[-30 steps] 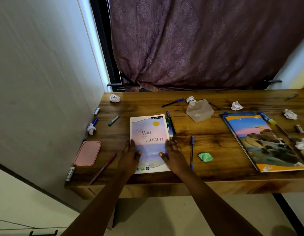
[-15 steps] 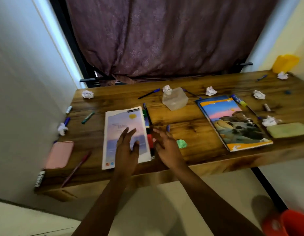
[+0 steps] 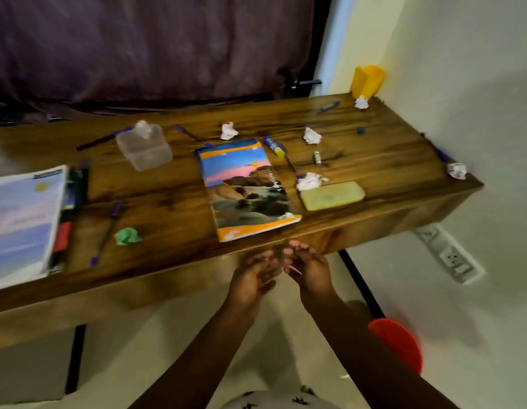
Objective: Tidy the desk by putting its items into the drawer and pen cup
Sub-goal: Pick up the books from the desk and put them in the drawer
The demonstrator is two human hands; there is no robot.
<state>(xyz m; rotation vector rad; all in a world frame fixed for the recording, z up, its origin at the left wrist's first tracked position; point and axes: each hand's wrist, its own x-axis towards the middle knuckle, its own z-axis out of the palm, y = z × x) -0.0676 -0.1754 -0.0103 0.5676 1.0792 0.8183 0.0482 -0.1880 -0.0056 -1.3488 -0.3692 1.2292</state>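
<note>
Both my hands hang just below the wooden desk's (image 3: 173,184) front edge, close together with palms up and fingers loosely curled. My left hand (image 3: 253,276) and my right hand (image 3: 311,265) hold nothing; they are blurred. Right above them lies a notebook with a landscape cover (image 3: 244,187). A yellow pen cup (image 3: 368,81) stands at the far right corner. A pale blue notebook (image 3: 20,219) lies at the left with markers (image 3: 68,214) along its right side. A blue pen (image 3: 107,228) and a green paper ball (image 3: 127,236) lie between the notebooks. No open drawer shows.
A clear plastic box (image 3: 144,149), a pale green pencil case (image 3: 333,194), a blue-and-yellow marker (image 3: 274,146) and several white paper balls are scattered over the desk. A red bin (image 3: 398,343) stands on the floor at the right. A wall socket strip (image 3: 451,255) is beside the desk's right end.
My view has swung right. Both hands left the pale blue notebook and dropped below the desk's front edge, under the landscape notebook.
</note>
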